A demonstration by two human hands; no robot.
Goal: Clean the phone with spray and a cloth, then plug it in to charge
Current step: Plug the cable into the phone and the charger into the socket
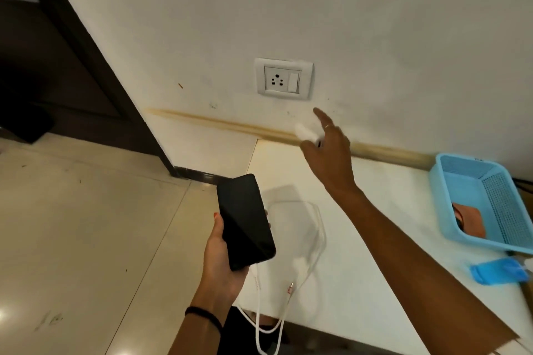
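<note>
Charging step under way: right hand (326, 150) lifts the white charger plug (302, 132), grip pinching it, toward the wall socket (283, 79) at 12 o'clock. Left hand (223, 256) grips phone (245, 222), cable (288, 291) attached. Next: align pins, push in.

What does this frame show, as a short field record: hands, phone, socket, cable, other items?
left hand: holds phone, screen dark, over the table edge
right hand: raised toward socket, grip closed on a white plug, blurred
socket: on wall, nothing plugged in
cable: white, hangs over table edge; link to phone not clear
basket: blue, on table at right, holds an orange item
blue item: near basket, blurred
</note>
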